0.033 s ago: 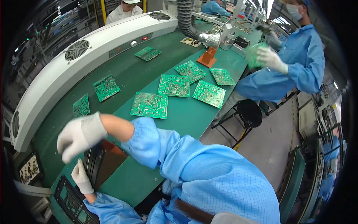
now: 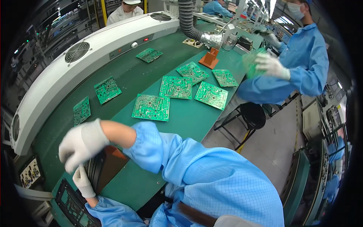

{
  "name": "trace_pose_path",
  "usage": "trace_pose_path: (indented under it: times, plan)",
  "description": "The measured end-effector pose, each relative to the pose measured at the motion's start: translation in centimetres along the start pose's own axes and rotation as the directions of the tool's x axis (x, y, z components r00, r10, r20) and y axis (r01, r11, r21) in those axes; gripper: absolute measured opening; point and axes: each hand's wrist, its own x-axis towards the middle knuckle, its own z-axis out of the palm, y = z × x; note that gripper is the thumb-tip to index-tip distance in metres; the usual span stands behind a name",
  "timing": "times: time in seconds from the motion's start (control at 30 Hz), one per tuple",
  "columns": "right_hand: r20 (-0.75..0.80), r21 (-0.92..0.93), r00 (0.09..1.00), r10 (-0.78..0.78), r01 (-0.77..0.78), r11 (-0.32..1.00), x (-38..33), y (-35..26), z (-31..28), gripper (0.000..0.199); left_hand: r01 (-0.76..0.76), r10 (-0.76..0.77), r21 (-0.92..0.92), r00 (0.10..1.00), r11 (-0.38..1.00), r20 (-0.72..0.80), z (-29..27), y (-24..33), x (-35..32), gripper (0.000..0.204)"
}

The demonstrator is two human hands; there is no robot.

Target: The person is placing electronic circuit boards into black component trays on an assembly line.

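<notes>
My right hand (image 2: pixel 81 145), in a white glove, is over the left end of the bench with its fingers curled downward. Whatever the fingertips hold, if anything, is hidden. Just below, my left hand (image 2: pixel 84 182), also gloved, has its fingers pointing up against the side of a tilted black frame (image 2: pixel 96 170). Its fingertips are partly covered by my right hand. The frame leans by a brown block-shaped stand (image 2: pixel 112 166). A second black frame with a green board (image 2: pixel 72 202) lies beside my left wrist. Nearest my right forearm is a green circuit board (image 2: pixel 151 107).
Several more circuit boards (image 2: pixel 176 87) lie across the green bench (image 2: pixel 128 81). A white curved housing with fans (image 2: pixel 94 43) runs along the far side. An orange-brown stand (image 2: pixel 209 58) is beneath a grey hose (image 2: pixel 186 19). A co-worker (image 2: pixel 302 56) holds a board at right, near a black stool (image 2: pixel 252 115).
My right hand has shifted slightly down, closer to my left hand. The co-worker's hand and board have moved a little to the left.
</notes>
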Motion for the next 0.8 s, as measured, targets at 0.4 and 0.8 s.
trace_pose_path:
  times: [0.4,0.8]
  plan:
    - [0.091,-0.475,0.939,0.331,-0.251,0.844,0.6,-1.1,3.9,0.035,-0.048,0.051,-0.020,0.989,0.999,0.142,-1.8,-1.0,-0.5,0.026]
    - [0.145,-0.477,0.926,0.348,-0.243,0.845,1.6,0.1,4.9,0.026,0.030,-0.030,0.067,1.000,0.997,-0.001,-3.5,-3.4,-0.5,0.030]
